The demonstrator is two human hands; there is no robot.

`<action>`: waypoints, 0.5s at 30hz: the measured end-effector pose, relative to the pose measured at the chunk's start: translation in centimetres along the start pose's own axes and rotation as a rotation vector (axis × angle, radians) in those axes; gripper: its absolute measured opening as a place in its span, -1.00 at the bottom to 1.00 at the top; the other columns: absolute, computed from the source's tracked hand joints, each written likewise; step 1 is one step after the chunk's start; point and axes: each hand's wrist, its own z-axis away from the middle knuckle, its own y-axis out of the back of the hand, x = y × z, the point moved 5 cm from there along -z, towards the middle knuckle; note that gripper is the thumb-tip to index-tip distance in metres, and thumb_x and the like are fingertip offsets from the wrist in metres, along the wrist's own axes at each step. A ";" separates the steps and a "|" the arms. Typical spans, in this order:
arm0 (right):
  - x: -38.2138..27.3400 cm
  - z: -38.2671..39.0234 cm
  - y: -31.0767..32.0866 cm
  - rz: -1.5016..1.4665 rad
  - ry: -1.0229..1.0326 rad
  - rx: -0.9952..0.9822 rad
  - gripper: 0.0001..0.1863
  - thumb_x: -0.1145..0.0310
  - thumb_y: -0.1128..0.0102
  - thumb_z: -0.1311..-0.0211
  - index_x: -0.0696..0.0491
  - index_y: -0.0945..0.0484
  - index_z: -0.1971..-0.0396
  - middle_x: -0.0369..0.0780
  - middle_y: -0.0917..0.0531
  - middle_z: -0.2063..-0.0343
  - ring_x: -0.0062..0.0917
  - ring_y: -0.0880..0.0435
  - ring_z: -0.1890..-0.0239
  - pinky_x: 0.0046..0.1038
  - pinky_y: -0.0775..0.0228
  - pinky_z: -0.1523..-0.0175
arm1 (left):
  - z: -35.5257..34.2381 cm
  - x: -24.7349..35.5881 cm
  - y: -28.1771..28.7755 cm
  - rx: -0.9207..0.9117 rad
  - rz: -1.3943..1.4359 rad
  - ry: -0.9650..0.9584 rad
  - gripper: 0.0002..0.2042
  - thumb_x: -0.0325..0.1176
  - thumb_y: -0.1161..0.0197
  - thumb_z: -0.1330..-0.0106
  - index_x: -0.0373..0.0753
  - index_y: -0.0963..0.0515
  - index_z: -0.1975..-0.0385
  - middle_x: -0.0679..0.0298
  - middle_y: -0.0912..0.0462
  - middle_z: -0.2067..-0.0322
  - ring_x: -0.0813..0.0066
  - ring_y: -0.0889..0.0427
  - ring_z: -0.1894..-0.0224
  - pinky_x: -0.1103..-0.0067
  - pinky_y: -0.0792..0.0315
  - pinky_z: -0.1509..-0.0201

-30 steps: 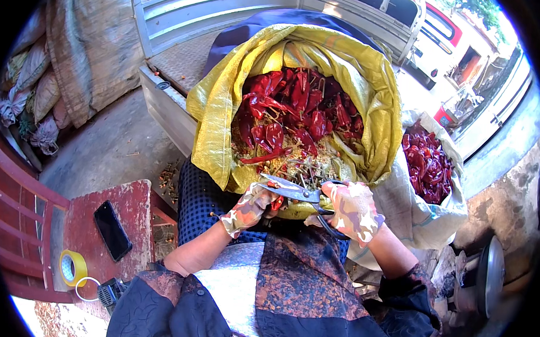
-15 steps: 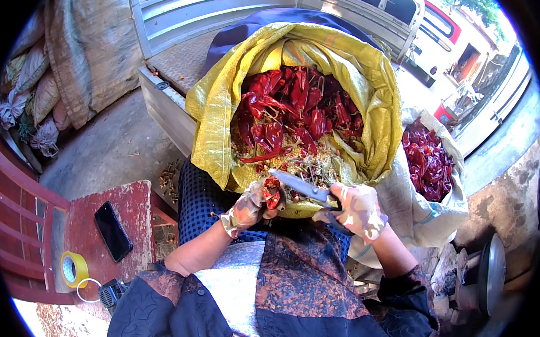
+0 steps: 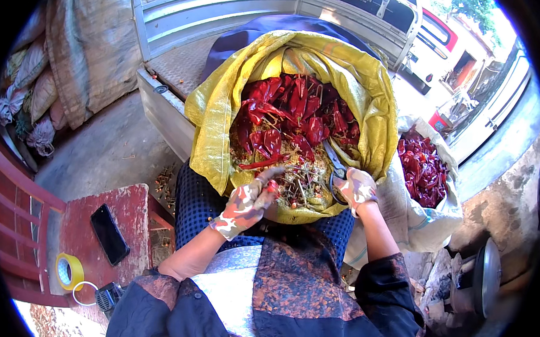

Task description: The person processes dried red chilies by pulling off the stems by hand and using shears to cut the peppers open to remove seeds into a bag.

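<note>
Dried red chilli peppers [image 3: 297, 112] fill the back of a yellow woven sack [image 3: 214, 120] in front of me, above pale seeds and cut stems [image 3: 303, 179]. My left hand [image 3: 245, 205], in a camouflage-patterned glove with dark fingertips, is over the sack's near edge. A small red chilli [image 3: 273, 186] shows between its fingers, mostly covered by them. On the right, my gloved right hand [image 3: 357, 189] grips a pair of scissors [image 3: 337, 169] by the handles. Their blades point forward into the sack, close to the peppers.
A white sack [image 3: 417, 219] of red chillies stands to the right. On a worn red chair [image 3: 113, 197] at left lie a phone [image 3: 110, 234] and yellow tape [image 3: 69, 271]. A metal truck bed [image 3: 169, 114] is behind; a round metal-lidded object [image 3: 489, 277] is at lower right.
The scissors have swung from pointing left, near the left hand's chilli, to pointing forward into the sack. My left hand has moved slightly forward, its fingers now reaching over the seeds.
</note>
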 end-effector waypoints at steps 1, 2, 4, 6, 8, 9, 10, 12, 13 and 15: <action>-0.3 -0.6 -0.1 -0.005 0.014 -0.004 -0.54 -0.07 -0.16 0.04 0.10 -0.55 0.54 -0.04 -0.60 0.52 -0.16 -0.61 0.37 -0.23 -0.43 0.23 | 0.0 0.4 0.2 0.011 0.095 0.017 -0.60 -0.34 -0.02 -0.29 -0.20 -0.29 -0.13 0.27 -0.55 0.25 0.59 -0.43 0.44 0.68 -0.34 0.32; -1.1 -1.0 0.1 0.015 0.029 -0.029 -0.55 -0.06 -0.16 0.02 0.10 -0.55 0.51 -0.05 -0.60 0.52 -0.16 -0.61 0.38 -0.23 -0.43 0.24 | 0.1 0.8 0.5 0.030 0.191 0.034 -0.59 -0.37 0.00 -0.30 -0.20 -0.28 -0.16 0.30 -0.54 0.27 0.61 -0.42 0.45 0.70 -0.34 0.32; -2.7 -0.7 2.1 0.017 0.027 0.077 -0.60 0.00 -0.15 -0.02 0.08 -0.55 0.44 -0.05 -0.60 0.48 -0.16 -0.61 0.38 -0.23 -0.43 0.23 | 0.2 0.3 0.1 -0.021 0.382 0.220 -0.59 -0.37 0.00 -0.30 -0.21 -0.28 -0.16 0.36 -0.50 0.37 0.69 -0.36 0.48 0.75 -0.31 0.36; -5.8 -0.1 5.3 -0.125 0.138 0.142 -0.69 0.14 -0.17 -0.03 0.04 -0.54 0.30 -0.08 -0.58 0.35 -0.17 -0.59 0.31 -0.24 -0.43 0.20 | 0.4 -0.9 0.1 -0.020 0.482 0.203 -0.60 -0.15 -0.05 -0.31 -0.21 -0.33 -0.07 0.31 -0.44 0.36 0.76 -0.29 0.61 0.81 -0.18 0.57; -8.9 0.6 8.2 -0.315 0.346 0.245 -0.69 0.25 -0.21 -0.01 0.00 -0.53 0.20 -0.12 -0.55 0.23 -0.19 -0.56 0.23 -0.27 -0.42 0.16 | 1.1 0.0 0.5 -0.091 0.546 0.281 -0.60 -0.12 -0.02 -0.32 -0.20 -0.33 -0.07 0.34 -0.45 0.44 0.76 -0.27 0.65 0.81 -0.16 0.61; -10.5 0.6 8.8 -0.299 0.436 0.268 -0.66 0.27 -0.23 0.02 0.00 -0.52 0.18 -0.15 -0.53 0.18 -0.20 -0.53 0.18 -0.28 -0.41 0.12 | 1.2 0.1 0.4 -0.084 0.563 0.259 -0.58 -0.11 0.00 -0.32 -0.19 -0.31 -0.09 0.37 -0.45 0.51 0.77 -0.25 0.65 0.81 -0.12 0.66; -11.7 0.3 8.8 -0.276 0.502 0.295 -0.65 0.31 -0.24 0.04 -0.01 -0.51 0.17 -0.16 -0.51 0.15 -0.20 -0.49 0.11 -0.27 -0.37 0.08 | 1.2 0.2 0.5 -0.079 0.567 0.262 -0.59 -0.13 0.00 -0.32 -0.19 -0.31 -0.09 0.37 -0.45 0.51 0.77 -0.25 0.66 0.81 -0.11 0.66; -13.1 -1.4 6.9 -0.274 0.462 0.222 -0.65 0.36 -0.22 0.06 -0.05 -0.50 0.17 -0.19 -0.49 0.15 -0.24 -0.42 0.01 -0.29 -0.28 0.00 | 1.2 0.9 0.6 -0.073 0.570 0.267 -0.59 -0.16 -0.01 -0.31 -0.18 -0.30 -0.10 0.37 -0.45 0.50 0.77 -0.24 0.66 0.82 -0.11 0.65; -13.6 -2.4 5.7 -0.140 0.510 0.163 -0.67 0.36 -0.20 0.06 -0.06 -0.51 0.19 -0.20 -0.50 0.16 -0.27 -0.42 0.00 -0.30 -0.25 -0.02 | 1.2 1.0 0.7 -0.060 0.581 0.275 -0.59 -0.17 -0.03 -0.30 -0.18 -0.29 -0.11 0.38 -0.45 0.49 0.77 -0.24 0.65 0.82 -0.10 0.64; -14.1 -3.6 3.7 0.028 0.566 0.027 -0.76 0.36 -0.12 0.03 -0.09 -0.55 0.27 -0.23 -0.52 0.19 -0.30 -0.44 0.01 -0.34 -0.19 -0.03 | 1.2 1.0 1.2 -0.030 0.608 0.297 -0.57 -0.19 -0.06 -0.28 -0.17 -0.27 -0.12 0.39 -0.44 0.46 0.78 -0.24 0.62 0.82 -0.10 0.63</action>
